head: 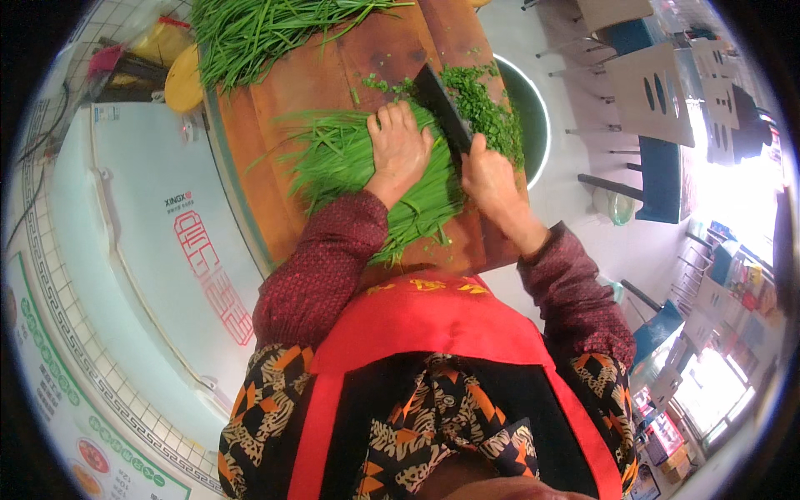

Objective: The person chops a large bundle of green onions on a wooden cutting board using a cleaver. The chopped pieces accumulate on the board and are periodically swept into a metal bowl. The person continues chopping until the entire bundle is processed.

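Observation:
My left hand lies flat, fingers a little apart, pressing on a bundle of long green leaves, likely Chinese chives, on a wooden board. In my right hand is the handle of a cleaver with a dark, broad blade. The blade stands at the right end of the bundle, a little right of my left fingers. Finely chopped greens lie in a heap to the right of the blade, with scattered bits beyond it. Whether the edge touches the board cannot be seen.
A second pile of uncut leaves covers the board's far left corner. Below the board's right edge is a large round container, partly hidden. A white chest freezer stands at the left. Tables and chairs are farther right.

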A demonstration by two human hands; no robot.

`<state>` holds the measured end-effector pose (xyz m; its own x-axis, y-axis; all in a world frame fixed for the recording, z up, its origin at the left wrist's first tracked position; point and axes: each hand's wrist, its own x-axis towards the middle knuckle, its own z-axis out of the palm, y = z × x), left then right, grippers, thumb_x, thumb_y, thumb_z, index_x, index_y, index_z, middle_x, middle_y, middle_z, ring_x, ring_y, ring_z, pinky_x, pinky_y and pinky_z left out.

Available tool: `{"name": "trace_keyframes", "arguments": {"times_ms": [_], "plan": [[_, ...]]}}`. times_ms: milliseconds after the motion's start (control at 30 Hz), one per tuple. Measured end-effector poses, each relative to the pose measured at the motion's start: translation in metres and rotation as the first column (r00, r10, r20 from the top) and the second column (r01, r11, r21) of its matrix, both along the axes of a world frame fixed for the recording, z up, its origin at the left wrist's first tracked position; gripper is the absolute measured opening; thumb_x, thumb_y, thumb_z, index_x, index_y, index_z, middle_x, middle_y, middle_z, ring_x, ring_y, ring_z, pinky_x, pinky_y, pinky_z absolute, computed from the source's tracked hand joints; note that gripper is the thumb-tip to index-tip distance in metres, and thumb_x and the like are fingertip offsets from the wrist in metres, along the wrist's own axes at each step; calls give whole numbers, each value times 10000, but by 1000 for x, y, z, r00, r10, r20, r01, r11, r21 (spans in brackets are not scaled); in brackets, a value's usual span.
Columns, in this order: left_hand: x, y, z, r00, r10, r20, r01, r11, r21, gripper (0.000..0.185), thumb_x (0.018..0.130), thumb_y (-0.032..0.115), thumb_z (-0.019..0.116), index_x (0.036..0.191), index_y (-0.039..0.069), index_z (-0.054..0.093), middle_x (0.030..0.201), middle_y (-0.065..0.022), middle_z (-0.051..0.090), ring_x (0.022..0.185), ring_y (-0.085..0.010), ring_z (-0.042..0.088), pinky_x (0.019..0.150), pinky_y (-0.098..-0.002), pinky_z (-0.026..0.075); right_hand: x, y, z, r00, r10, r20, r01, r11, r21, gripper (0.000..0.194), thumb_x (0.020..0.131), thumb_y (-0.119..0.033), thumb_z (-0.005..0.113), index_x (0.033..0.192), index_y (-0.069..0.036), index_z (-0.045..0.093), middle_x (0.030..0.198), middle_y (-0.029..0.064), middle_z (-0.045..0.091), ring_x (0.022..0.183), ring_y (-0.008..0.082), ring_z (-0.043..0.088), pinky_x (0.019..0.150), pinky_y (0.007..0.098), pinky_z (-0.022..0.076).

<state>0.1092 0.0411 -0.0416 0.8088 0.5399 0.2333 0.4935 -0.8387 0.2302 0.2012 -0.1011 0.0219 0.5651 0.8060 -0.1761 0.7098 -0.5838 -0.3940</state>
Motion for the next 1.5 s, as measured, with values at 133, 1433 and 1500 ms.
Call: {"name": "trace_keyframes", "arguments": {"times_ms": [133,1433,1500], "plan": [[1,0,0,1000,11,28,-11,1000,-5,606,852,310,615,1266,-107,466,1162,-206,506,1114,-344,451,986,-491,320,2,-8,19,1000,0,24,0,1000,3,239,929,-145,570,964,20,401,644,270,594,629,484,594,565,558,471],[-2,-1,-3,1000,9,16,-10,1000,10,611,804,310,597,1240,-107,499,1131,-207,517,1076,-338,459,966,-480,336,-5,23,-7,996,20,89,-17,999,-27,299,812,-43,612,1005,42,400,635,219,618,585,430,629,520,511,501],[-1,0,-4,1000,17,23,-16,999,-45,606,785,272,620,1238,-112,498,1155,-210,515,1085,-341,464,964,-476,343,0,18,1,998,22,58,-25,999,47,271,866,-91,602,998,38,403,628,220,613,571,434,618,524,510,497]]}}
